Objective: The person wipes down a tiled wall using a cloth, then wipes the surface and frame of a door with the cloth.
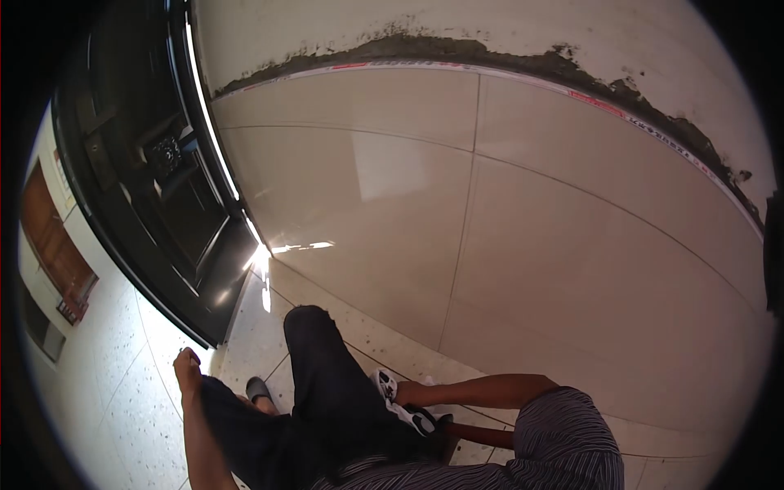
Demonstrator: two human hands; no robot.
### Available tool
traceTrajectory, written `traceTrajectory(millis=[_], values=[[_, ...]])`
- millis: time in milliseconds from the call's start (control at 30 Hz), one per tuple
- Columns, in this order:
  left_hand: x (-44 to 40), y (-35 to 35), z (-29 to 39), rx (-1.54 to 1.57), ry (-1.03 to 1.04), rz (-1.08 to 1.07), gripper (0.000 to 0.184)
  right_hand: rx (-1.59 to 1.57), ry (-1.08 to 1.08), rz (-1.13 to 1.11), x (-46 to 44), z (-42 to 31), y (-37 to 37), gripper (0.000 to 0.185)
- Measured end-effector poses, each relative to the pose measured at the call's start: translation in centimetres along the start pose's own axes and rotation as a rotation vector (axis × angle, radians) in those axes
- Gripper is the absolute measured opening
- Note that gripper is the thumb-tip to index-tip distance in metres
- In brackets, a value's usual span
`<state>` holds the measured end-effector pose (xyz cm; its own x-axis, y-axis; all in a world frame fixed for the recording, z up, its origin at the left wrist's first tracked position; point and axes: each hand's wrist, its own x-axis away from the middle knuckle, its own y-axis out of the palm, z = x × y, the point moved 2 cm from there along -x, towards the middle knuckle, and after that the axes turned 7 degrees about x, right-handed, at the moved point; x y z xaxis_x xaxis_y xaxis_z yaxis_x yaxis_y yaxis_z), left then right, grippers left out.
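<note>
On the left, my left hand (187,359) is held out past my knee with its fingers curled; what is in them, if anything, is hidden. My right arm reaches back across from the striped sleeve (567,433). At its end my right hand (408,393) is closed on a white and black object (422,421) beside my dark trousers (343,400). The object's full shape is partly covered by the trousers and hand. A dark shoe (258,388) shows on the floor between my left hand and raised knee.
A black panelled door (192,220) stands at the left, with bright light along its edge. Ahead rises a beige tiled wall (367,196), with damaged plaster (490,57) above it. Speckled floor tiles (122,367) lie below, and a brown door (53,229) is far left.
</note>
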<state>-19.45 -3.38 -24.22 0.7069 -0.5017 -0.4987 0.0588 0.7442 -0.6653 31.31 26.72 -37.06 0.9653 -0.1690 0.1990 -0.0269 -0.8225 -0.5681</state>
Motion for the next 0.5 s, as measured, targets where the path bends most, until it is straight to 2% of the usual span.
traceTrajectory(millis=[133,200,300,367,467,500], values=[[0.0,0.2,0.3,-0.01,-0.075,-0.019,0.015,-0.009,0.049,-0.02,-1.5,3.7,2.1,0.044],[0.2,-0.1,0.8,0.018,-0.117,-0.061,0.016,0.091,-0.01,-0.034,-2.7,5.7,3.1,0.044],[0.3,0.1,0.1,-0.017,-0.08,-0.077,0.017,0.2,-0.069,0.08,-1.7,2.1,1.0,0.036],[-0.5,1.0,-2.5,-0.107,0.091,-0.099,0.019,0.565,0.051,-0.036,-1.4,-1.0,-2.6,0.034],[-0.3,0.1,-0.3,0.0,0.056,-0.142,0.02,0.713,-0.175,0.118,0.5,-5.3,-9.3,0.041],[-0.4,0.4,-0.9,0.043,-0.021,-0.12,0.021,0.816,-0.128,0.121,1.1,-7.2,-11.8,0.043]])
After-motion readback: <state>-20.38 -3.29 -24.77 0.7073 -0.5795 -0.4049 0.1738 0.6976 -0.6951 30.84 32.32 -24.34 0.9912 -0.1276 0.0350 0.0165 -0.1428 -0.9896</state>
